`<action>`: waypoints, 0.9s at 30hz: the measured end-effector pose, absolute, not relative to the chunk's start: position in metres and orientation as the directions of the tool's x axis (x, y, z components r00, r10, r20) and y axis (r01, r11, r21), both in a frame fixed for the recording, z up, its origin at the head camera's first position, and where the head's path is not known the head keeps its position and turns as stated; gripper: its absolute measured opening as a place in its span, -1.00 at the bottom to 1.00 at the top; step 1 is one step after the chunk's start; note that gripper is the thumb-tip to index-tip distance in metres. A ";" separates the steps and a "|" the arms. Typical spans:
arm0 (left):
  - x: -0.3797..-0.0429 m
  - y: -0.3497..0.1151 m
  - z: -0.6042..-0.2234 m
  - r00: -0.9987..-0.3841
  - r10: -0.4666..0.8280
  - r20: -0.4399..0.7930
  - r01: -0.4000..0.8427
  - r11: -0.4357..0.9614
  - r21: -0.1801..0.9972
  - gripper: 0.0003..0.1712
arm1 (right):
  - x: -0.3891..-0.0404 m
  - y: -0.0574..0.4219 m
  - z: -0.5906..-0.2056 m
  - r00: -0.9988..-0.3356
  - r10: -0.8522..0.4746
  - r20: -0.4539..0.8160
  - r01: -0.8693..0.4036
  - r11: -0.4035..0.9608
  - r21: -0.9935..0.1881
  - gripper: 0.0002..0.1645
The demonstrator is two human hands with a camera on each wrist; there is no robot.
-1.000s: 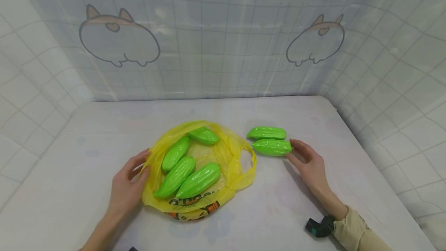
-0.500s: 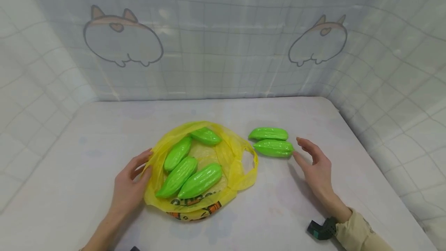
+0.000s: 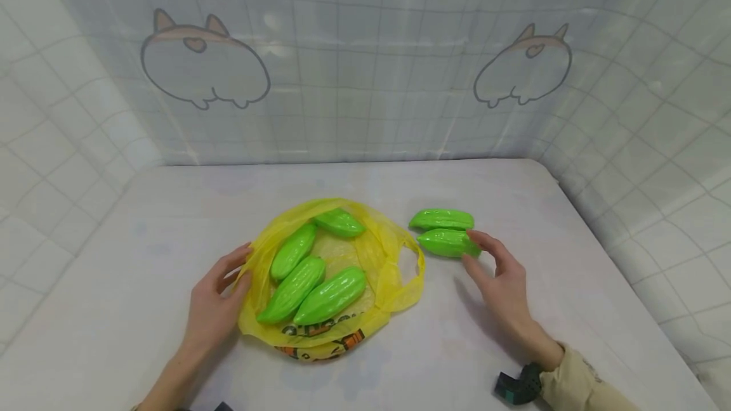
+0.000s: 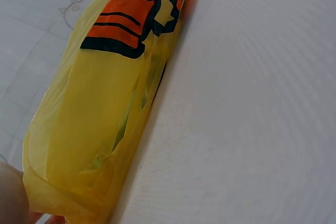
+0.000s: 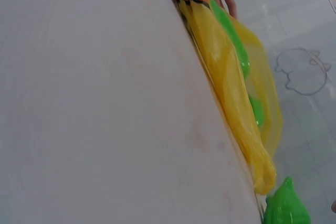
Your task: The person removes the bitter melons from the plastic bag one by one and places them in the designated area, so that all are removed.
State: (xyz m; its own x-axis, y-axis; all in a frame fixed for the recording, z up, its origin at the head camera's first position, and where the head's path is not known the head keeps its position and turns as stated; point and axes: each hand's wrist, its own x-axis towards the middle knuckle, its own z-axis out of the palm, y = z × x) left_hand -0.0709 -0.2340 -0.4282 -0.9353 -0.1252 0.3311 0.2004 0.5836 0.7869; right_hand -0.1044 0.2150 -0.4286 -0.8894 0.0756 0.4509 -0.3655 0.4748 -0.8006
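Observation:
A yellow plastic bag lies with its mouth spread wide in the head view. Several glossy green bitter melons rest inside it. My left hand pinches the bag's left rim between thumb and fingers; the left wrist view shows the bag's printed side. Right of the bag, two more bitter melons lie side by side, the far one against the near one. My right hand has its thumb and index finger spread about the near melon's right end. Whether they touch it is unclear.
One bag handle loops out toward the two loose melons. The white tabletop meets a tile-patterned curtain at the back and sides. A black device sits at my right wrist by the beige sleeve.
My right hand drew back from the near melon's end, then came left again so that its fingertips overlap that end. The left hand keeps its place on the bag rim.

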 end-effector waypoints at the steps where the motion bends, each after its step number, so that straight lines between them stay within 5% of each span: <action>1: -0.071 -0.234 -0.428 -0.935 -0.126 0.333 0.201 0.583 0.787 -0.51 | -0.104 0.213 -0.429 -0.888 0.062 0.456 -0.376 0.473 -0.797 -0.43; 17: -0.071 -0.234 -0.430 -0.933 -0.117 0.341 0.214 0.581 0.785 -0.51 | -0.105 0.172 -0.433 -0.834 -0.095 0.543 -0.542 0.315 -0.779 -0.38; 27: -0.070 -0.234 -0.428 -0.935 -0.119 0.334 0.206 0.585 0.784 -0.53 | -0.100 0.146 -0.429 -0.835 -0.160 0.526 -0.547 0.345 -0.763 -0.45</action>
